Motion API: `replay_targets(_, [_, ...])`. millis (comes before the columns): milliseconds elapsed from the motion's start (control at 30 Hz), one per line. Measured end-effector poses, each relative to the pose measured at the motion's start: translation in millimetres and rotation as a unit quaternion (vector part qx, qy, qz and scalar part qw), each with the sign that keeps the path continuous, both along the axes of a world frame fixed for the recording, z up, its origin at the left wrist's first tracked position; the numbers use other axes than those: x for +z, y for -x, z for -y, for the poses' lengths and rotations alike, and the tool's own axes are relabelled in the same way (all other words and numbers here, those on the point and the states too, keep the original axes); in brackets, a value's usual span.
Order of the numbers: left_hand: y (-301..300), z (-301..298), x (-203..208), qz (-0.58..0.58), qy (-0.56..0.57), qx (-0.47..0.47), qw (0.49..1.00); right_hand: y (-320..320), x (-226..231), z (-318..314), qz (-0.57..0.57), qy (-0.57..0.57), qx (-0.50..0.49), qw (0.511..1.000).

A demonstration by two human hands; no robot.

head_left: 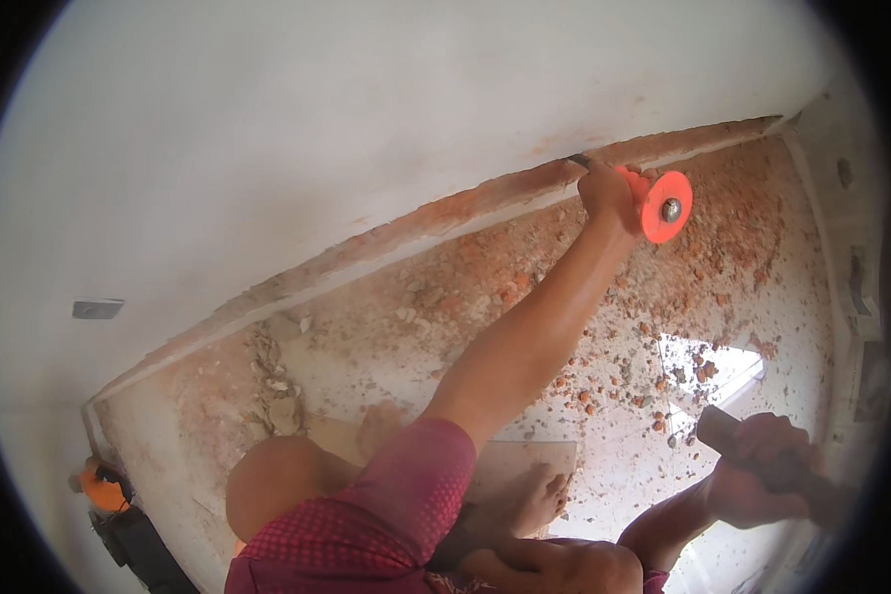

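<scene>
My left hand (609,193) is closed around a chisel with a round orange hand guard (655,220) and a bare metal striking end. Its dark tip meets the rough groove (445,213) cut along the foot of the white wall. Lower right, my right hand (762,480) is wrapped around a hammer (720,430), raised off the floor and apart from the chisel. Motion blurs this tool, and its far end fades out at the right.
Broken brick and plaster rubble (703,267) covers the floor along the wall. A dark wall plate (97,309) sits at the left. An orange and black object (106,490) stands in the lower left corner. My bare foot (540,500) rests on a flat board (505,460).
</scene>
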State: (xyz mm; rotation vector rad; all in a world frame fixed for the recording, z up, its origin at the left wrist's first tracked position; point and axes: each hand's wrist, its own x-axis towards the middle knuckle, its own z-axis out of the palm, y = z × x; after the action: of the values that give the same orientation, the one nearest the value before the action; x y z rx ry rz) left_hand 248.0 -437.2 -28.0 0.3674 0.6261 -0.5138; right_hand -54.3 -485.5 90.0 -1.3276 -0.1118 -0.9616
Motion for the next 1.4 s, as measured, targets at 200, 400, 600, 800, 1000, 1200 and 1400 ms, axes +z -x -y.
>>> replay_targets(200, [-15, -1, -8, 0.033, -0.005, -0.019, 0.999, -90, -110, -21, -0.432, 0.226, -0.139, 0.862])
replay_targets(400, [-20, -3, 3, -0.005, 0.009, 0.01, 1.0, -48, -7, 9, -0.1, -0.006, -0.101, 0.99])
replay_targets(600, [-34, -11, -6, 0.041, -0.027, -0.008, 0.999, -101, -49, -12, -0.519, 0.228, -0.113, 0.816])
replay_targets(800, [-23, -8, -2, 0.024, -0.029, 0.006, 0.999, -48, 12, 4, -0.09, -0.007, -0.095, 0.991])
replay_targets(1000, [-19, -11, 7, 0.009, -0.038, -0.043, 0.998, -103, -35, 1, -0.538, 0.248, -0.118, 0.797])
replay_targets(1200, [-18, -8, 0, -0.032, -0.022, 0.043, 0.998, -52, 34, -25, -0.195, 0.023, -0.168, 0.966])
replay_targets(1400, [-23, -13, -10, 0.033, -0.09, -0.051, 0.994, -79, -28, -19, -0.568, 0.286, -0.097, 0.766])
